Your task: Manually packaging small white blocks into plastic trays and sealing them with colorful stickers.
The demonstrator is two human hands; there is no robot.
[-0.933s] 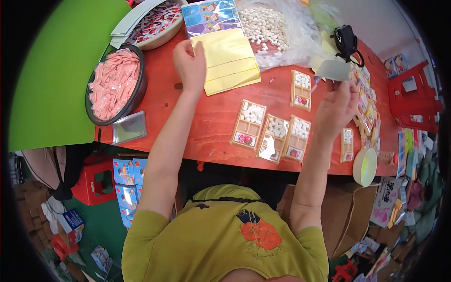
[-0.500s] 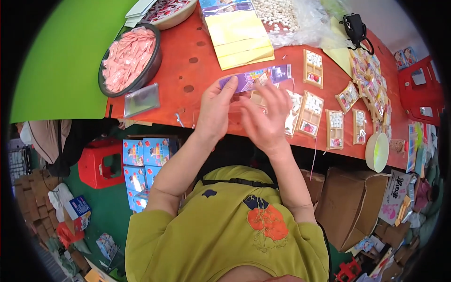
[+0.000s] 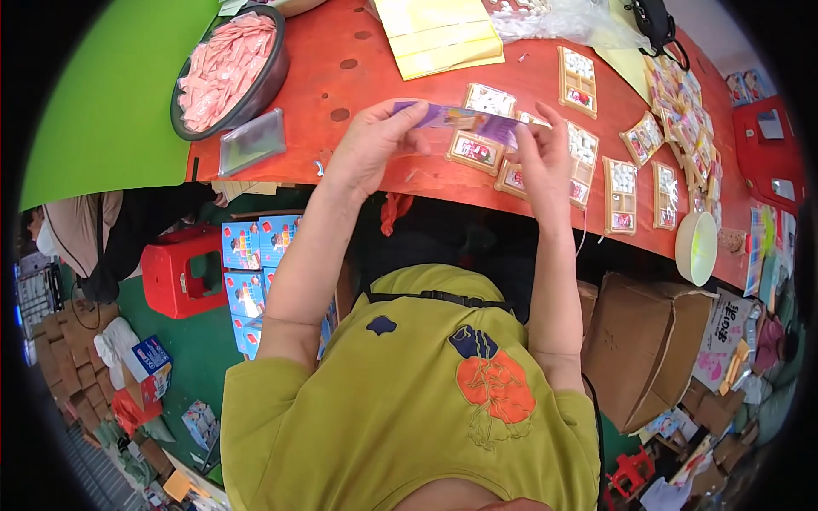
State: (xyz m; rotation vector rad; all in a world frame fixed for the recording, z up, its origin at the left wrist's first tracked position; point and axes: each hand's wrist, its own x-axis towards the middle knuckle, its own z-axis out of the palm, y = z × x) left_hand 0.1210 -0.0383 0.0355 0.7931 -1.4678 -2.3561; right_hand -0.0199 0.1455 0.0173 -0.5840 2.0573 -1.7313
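A long purple printed card (image 3: pixel 464 120) is stretched level above the table's front edge, bent a little along its length. My left hand (image 3: pixel 375 146) pinches its left end, thumb on top. At the card's right end, my right hand (image 3: pixel 545 162) has it between thumb and fingers. Beneath and behind the card lie several tan compartment trays with white pieces and small red packets, such as the tray (image 3: pixel 475 151) just under it. My hands partly cover some of these trays.
A black basin (image 3: pixel 271 81) of pink sachets and a clear plastic case (image 3: pixel 252 143) stand at left. Yellow sheets (image 3: pixel 434 38) lie behind. More trays (image 3: pixel 620 198), a heap of packed trays (image 3: pixel 682 119) and a pale green bowl (image 3: pixel 696 248) are at right. Cartons stand below the table.
My right hand has moved right and now grips the card's right end. The card has been pulled straighter between both hands. The view has shifted, so the table sits higher.
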